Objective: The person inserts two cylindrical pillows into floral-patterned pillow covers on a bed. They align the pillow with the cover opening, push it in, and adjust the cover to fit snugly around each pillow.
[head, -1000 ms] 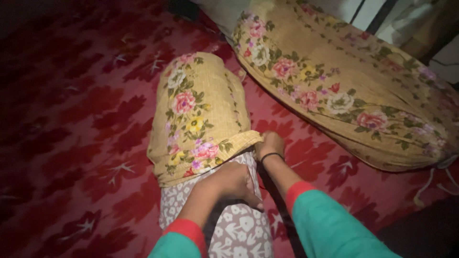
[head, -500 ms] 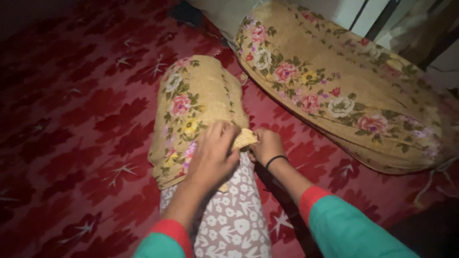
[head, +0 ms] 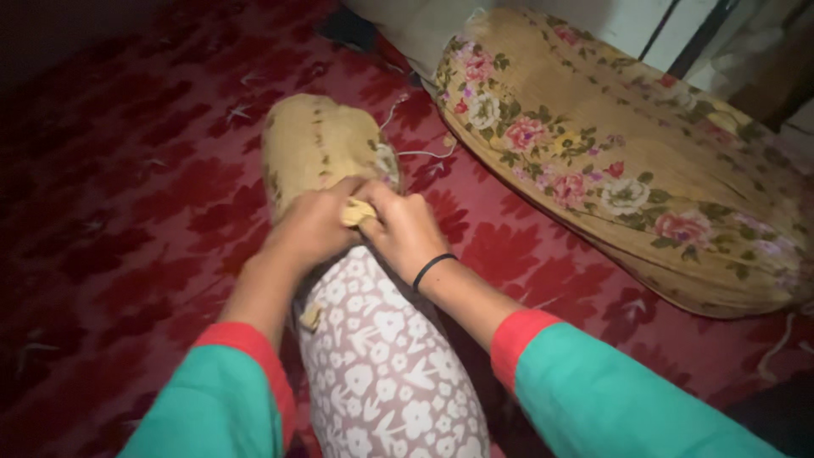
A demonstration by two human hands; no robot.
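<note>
Nearest us, one white-flowered pillow (head: 386, 365) runs up into one tan floral cover (head: 315, 148), its far end inside. Our left hand (head: 309, 229) and right hand (head: 405, 231) meet on top, each grip pinched tight on the cover's bunched hem. Beyond the right grip lies one second covered pillow (head: 627, 161) on the red bedspread (head: 127, 195).

Matt tan woven cloth cover (head: 318, 144) sheathes a soft, white-flowered cotton pillow (head: 386, 365).
</note>
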